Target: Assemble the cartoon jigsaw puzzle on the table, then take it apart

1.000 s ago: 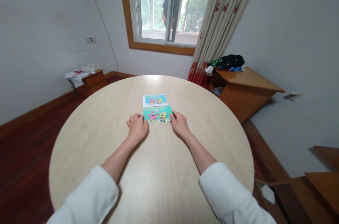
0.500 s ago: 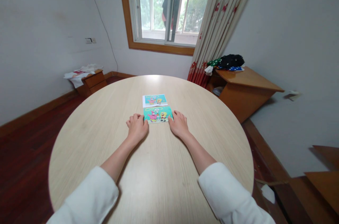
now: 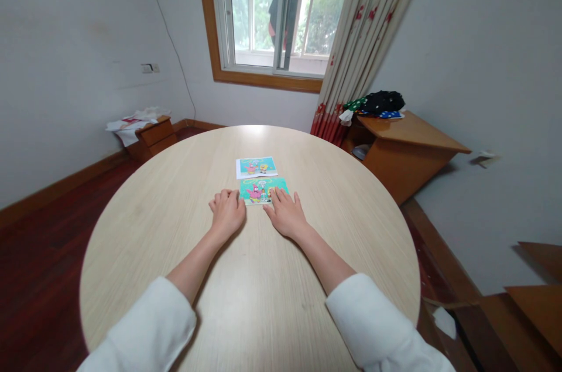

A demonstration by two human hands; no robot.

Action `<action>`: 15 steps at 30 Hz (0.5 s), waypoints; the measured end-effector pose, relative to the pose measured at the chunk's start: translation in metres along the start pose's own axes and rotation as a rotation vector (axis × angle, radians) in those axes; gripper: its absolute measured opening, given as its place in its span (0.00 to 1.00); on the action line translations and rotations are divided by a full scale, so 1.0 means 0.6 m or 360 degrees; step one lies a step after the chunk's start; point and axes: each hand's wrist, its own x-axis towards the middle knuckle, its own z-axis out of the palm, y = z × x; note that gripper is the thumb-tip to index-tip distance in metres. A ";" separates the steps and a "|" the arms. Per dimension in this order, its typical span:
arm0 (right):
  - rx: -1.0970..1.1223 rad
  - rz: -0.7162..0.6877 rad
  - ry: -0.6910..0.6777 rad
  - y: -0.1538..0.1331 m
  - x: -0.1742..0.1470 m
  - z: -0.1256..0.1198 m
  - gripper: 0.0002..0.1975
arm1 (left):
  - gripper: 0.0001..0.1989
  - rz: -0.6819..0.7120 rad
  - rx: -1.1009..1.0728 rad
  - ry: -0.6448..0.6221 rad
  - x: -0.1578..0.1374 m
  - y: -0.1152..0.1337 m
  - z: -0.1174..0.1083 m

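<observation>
A teal cartoon picture [image 3: 256,191] with a pink starfish and a yellow sponge figure lies flat on the round table. My right hand [image 3: 286,212] rests on its lower right part, fingers spread and covering much of the sponge figure. At the picture's left edge lies my left hand [image 3: 228,211], its fingers loosely bent on the tabletop and the thumb by the lower left corner. It holds nothing that I can make out. Just beyond, a similar picture on a white-edged sheet [image 3: 257,167] lies with a slightly raised near edge.
The pale round table [image 3: 246,301] fills the middle of the view. A wooden cabinet [image 3: 395,149] bearing dark cloths stands at the right, beside a long curtain [image 3: 369,26]. A small wooden stand [image 3: 156,136] with white cloth is at the left. A window [image 3: 263,9] lies ahead.
My right hand has moved left from the picture's right edge onto its surface, with the fingers now spread. The near picture has shifted slightly right. My left hand is nearly unmoved.
</observation>
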 end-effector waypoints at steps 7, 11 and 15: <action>-0.0172 -0.0017 0.0240 -0.009 -0.013 -0.026 0.20 | 0.21 -0.0048 -0.0090 0.0056 0.002 -0.004 0.006; -0.0025 -0.0132 0.0223 0.004 -0.010 -0.030 0.16 | 0.21 -0.0060 -0.0167 0.0106 0.003 -0.007 0.011; 0.0134 -0.0262 0.0100 0.017 -0.008 -0.027 0.18 | 0.20 -0.0079 -0.0276 0.0149 0.004 -0.009 0.009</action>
